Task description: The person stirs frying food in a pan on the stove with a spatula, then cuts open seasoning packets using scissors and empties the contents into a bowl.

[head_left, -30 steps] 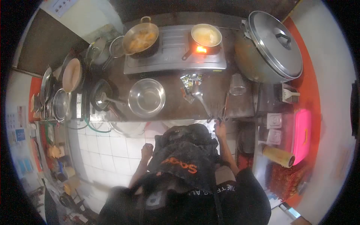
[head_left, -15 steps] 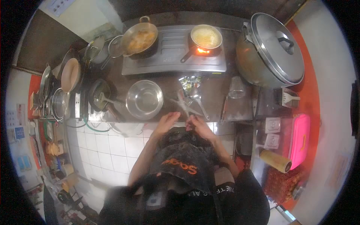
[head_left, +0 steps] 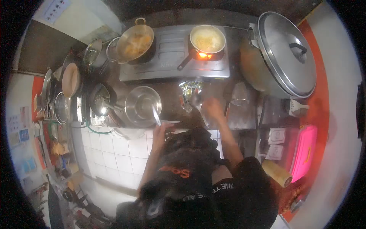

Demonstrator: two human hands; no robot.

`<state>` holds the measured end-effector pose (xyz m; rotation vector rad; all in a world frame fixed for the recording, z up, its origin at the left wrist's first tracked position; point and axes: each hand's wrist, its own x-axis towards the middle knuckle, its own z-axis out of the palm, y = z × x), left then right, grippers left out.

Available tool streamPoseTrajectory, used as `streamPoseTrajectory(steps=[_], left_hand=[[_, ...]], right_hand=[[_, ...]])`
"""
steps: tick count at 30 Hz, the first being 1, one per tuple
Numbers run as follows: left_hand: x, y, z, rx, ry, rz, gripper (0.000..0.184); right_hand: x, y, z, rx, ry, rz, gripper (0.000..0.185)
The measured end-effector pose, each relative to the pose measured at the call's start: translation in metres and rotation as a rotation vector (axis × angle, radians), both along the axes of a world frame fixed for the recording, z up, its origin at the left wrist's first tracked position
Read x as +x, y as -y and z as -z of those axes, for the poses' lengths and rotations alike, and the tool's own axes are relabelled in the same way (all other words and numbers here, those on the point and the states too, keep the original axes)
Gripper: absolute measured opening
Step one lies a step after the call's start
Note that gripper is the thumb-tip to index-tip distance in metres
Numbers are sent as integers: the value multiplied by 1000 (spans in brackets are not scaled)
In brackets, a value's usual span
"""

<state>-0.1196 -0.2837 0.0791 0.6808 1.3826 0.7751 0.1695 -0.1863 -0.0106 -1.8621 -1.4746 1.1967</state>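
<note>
Silver in the head view, a long thin metal tool [head_left: 156, 115] sits in the left hand [head_left: 160, 133], pointing forward and slightly left by the round steel bowl [head_left: 133, 102], while the farther right hand [head_left: 214, 108] is too blurry to tell its grip.

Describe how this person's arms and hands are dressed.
The left hand and right hand look bare, without visible gloves. Black sleeves leave the forearms uncovered. White lettering marks the black top; orange lettering marks the dark apron.
</note>
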Motion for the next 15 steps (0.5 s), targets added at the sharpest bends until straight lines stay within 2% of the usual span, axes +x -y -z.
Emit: streamPoseTrajectory(steps=[1,2,4,10,15], left_hand=[[2,4,-4,16,-13,-68,43],[4,8,-7,16,-18,-79,43],[9,13,-19,-65,-106,-231,43],[7,43,-22,-82,-153,-229,47],[11,58,-16,-105,-143,-232,43]], right_hand=[[3,-19,13,82,46,108,38],[3,-37,27,82,41,97,38],[3,-69,52,390,375,123,40],[1,-106,57,186,417,84,37],[7,-108,66,178,428,18,36]])
